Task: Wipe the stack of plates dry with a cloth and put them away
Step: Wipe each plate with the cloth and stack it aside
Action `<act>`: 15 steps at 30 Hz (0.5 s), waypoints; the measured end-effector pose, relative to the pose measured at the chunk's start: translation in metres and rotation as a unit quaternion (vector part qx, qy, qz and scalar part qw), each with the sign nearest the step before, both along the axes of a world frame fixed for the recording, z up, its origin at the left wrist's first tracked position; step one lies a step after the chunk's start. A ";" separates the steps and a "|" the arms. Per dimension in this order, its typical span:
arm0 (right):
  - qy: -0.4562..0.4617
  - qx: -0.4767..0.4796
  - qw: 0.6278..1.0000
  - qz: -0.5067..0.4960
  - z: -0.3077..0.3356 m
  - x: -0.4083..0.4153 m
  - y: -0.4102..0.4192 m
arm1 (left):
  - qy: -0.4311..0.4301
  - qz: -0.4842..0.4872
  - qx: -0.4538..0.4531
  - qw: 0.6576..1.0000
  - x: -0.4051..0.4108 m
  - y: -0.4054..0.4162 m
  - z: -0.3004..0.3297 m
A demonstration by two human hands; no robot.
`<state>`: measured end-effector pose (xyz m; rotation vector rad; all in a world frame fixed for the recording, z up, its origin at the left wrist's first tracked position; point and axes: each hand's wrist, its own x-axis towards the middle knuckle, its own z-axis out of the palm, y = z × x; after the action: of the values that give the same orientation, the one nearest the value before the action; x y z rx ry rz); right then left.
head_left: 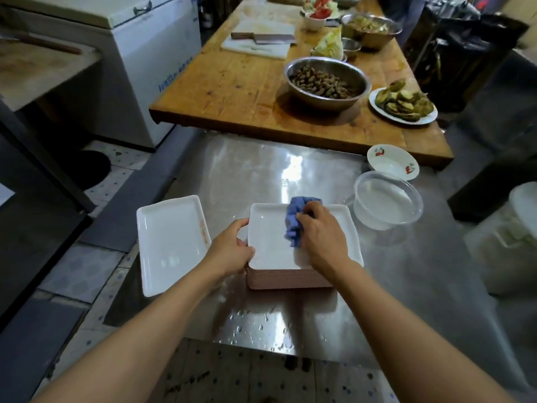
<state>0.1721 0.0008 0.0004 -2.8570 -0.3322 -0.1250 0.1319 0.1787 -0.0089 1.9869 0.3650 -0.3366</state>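
A stack of white rectangular plates with pinkish undersides stands on the wet steel table. My right hand grips a crumpled blue cloth and presses it onto the top plate. My left hand holds the stack's left edge, fingers curled over the top plate's rim. A single white rectangular plate lies apart to the left, near the table's left edge.
A clear plastic tub and a white bowl with red print stand right of the stack. Behind is a wooden table with a metal bowl of peanuts, a plate of food and a cleaver on a board. Water drops lie near the table's front edge.
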 end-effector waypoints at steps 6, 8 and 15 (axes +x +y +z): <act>0.004 -0.090 0.996 0.006 0.009 0.000 -0.058 | -0.002 0.015 -0.012 1.000 -0.001 -0.004 0.001; 0.011 -0.091 0.996 0.016 0.012 -0.008 -0.065 | -0.005 0.015 -0.005 1.000 -0.001 -0.005 0.002; 0.079 -0.035 0.994 0.071 0.010 -0.055 -0.063 | 0.002 0.027 -0.046 0.999 -0.005 -0.005 0.007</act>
<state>0.1172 -0.0626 0.0103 -2.8770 -0.5140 0.1427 0.1269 0.1737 -0.0022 1.8826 0.3974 -0.3171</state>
